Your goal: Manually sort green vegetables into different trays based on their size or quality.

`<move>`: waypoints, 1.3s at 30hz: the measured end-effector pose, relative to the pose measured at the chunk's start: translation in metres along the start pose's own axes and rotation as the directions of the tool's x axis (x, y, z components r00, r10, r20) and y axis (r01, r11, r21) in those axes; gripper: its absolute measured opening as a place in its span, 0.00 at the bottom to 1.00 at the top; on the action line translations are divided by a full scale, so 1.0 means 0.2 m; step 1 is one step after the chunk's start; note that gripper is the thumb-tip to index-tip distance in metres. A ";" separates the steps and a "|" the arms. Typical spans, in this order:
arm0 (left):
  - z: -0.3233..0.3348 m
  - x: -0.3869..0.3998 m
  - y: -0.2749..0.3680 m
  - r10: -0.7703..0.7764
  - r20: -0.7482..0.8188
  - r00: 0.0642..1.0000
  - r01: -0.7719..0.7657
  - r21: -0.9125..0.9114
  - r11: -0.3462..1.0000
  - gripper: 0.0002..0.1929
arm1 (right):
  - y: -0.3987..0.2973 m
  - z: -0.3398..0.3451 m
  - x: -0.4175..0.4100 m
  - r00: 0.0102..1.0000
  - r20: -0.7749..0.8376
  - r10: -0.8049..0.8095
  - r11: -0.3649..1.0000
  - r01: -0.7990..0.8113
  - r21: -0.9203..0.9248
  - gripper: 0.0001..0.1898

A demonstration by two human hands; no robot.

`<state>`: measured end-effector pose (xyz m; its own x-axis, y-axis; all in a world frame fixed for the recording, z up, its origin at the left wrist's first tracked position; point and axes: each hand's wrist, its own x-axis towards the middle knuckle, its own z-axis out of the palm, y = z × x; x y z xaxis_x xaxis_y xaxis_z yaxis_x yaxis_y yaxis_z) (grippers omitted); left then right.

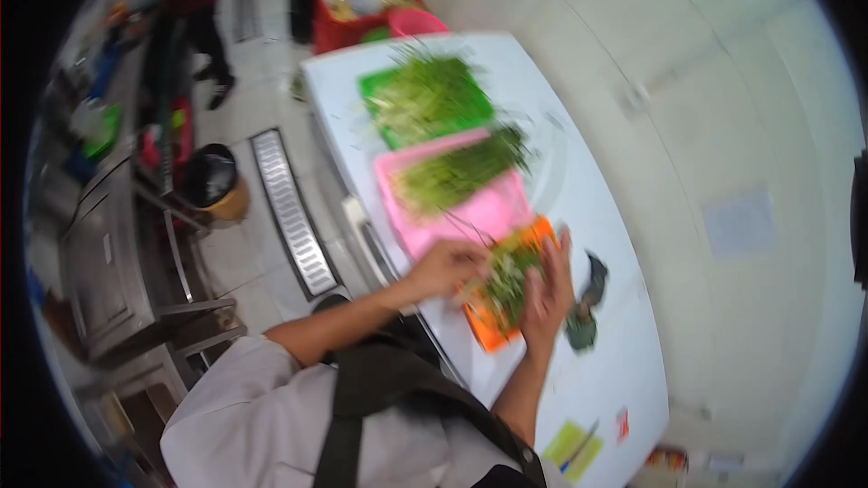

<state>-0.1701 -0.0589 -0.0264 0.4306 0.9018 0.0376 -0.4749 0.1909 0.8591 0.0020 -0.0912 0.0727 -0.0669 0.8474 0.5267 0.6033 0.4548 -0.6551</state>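
Observation:
Both hands are over an orange plastic tray (487, 335) that holds green and pale cut greens (512, 278). My left hand (451, 271) is at the tray's left side, fingers bent at the greens; blur hides whether it grips any. My right hand (550, 288) lies along the right side, its fingers extended and apart, beside the greens. Just beyond, a pink plastic tray (475, 220) bears a bundle of long green stalks (461, 173). Farther up, a green tray (369, 91) is heaped with more thin leafy stalks (430, 95).
On the white worktop (617, 352) lie a dark green object (586, 312) at right and a yellow-green pad (573, 451) with a pen or knife across it. Red crate (329, 30) stands beyond the table. At left are a floor drain (291, 210), a bin (220, 183) and a person (196, 7).

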 end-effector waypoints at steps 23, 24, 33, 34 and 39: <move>0.22 0.05 -0.03 -0.065 0.167 0.984 0.067 -0.005 0.998 0.11 | 0.01 -0.11 -0.24 0.981 0.004 0.194 0.942 -0.188 0.279 0.08; 0.22 0.06 -0.04 -0.067 0.185 0.980 0.062 0.031 0.998 0.12 | 0.02 -0.11 -0.24 0.980 0.001 0.198 0.942 -0.191 0.276 0.08; 0.14 0.13 -0.02 -0.019 0.103 0.994 0.037 -0.172 0.984 0.11 | 0.07 -0.08 -0.23 0.972 0.062 0.226 0.938 -0.235 0.257 0.08; 0.14 0.14 0.00 -0.052 0.110 0.993 0.066 -0.125 0.990 0.13 | 0.08 -0.06 -0.25 0.976 0.075 0.207 0.936 -0.219 0.275 0.07; 0.09 0.16 -0.02 -0.040 0.087 0.995 0.045 -0.057 0.997 0.18 | 0.08 0.01 -0.24 0.979 0.145 0.146 0.935 -0.185 0.304 0.06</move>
<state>-0.1409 -0.0378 -0.0192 0.5144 0.8562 0.0471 -0.4980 0.2535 0.8293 0.0126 -0.1238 0.0360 -0.0926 0.9354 0.3412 0.3350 0.3519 -0.8740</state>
